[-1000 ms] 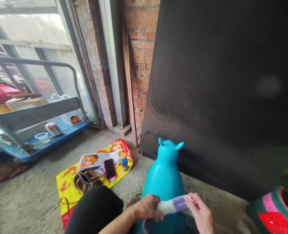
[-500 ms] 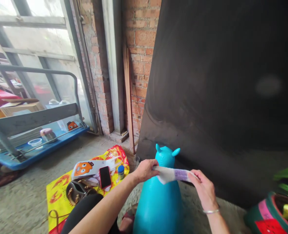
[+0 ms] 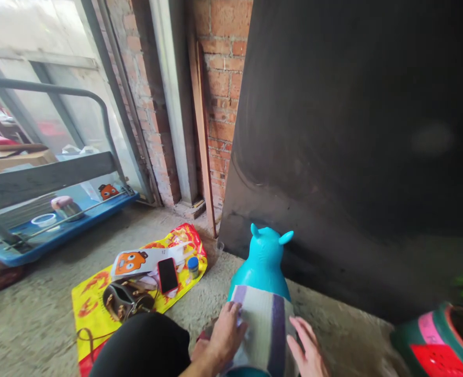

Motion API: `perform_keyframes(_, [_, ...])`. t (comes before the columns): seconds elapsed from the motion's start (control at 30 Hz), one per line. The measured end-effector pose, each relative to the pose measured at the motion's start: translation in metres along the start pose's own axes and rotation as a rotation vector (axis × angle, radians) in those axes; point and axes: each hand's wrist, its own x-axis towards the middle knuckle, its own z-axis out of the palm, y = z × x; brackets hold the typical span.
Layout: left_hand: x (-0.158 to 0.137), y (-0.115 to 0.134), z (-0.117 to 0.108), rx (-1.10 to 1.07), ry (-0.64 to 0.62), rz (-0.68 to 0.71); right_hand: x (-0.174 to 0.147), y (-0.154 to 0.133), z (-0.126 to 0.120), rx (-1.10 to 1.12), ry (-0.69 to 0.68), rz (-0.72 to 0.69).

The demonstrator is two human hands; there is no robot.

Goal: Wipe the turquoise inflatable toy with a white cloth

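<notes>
You are pressing a striped cloth (image 3: 264,324) over the teal toy (image 3: 266,256) with both hands flat and open, left hand (image 3: 225,335), right hand (image 3: 308,353). A yellow mat (image 3: 93,303) carrying a phone (image 3: 167,275) is lying left; a dark panel (image 3: 357,131) is standing behind.

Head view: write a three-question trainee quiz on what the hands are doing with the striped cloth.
1. True or false: the striped cloth is draped over the teal inflatable toy.
2. Which hand presses the cloth's left edge? A) left hand B) right hand
3. Fill in: the red phone lies on a yellow ____.

Key: 1 true; 2 A; 3 mat.
</notes>
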Motion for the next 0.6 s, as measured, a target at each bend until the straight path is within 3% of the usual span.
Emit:
perform_keyframes(0.07, [0.006,0.004,0.023,-0.042,0.025,-0.003,0.012,-0.009,0.020,-0.150,0.062,-0.042])
perform_keyframes(0.17, [0.017,0.003,0.052,-0.063,0.004,-0.053,0.010,-0.020,0.061,-0.424,0.016,-0.060])
perform_keyframes(0.27, [0.033,-0.002,0.061,-0.074,-0.004,-0.035,0.007,-0.026,0.087,-0.575,-0.024,-0.033])
perform_keyframes(0.5, [0.090,-0.001,0.041,-0.126,0.048,0.004,0.074,-0.048,0.080,-0.643,-0.147,0.090])
perform_keyframes(0.6, [0.094,0.003,0.036,-0.149,0.042,0.008,0.081,-0.057,0.078,-0.619,-0.166,0.121])
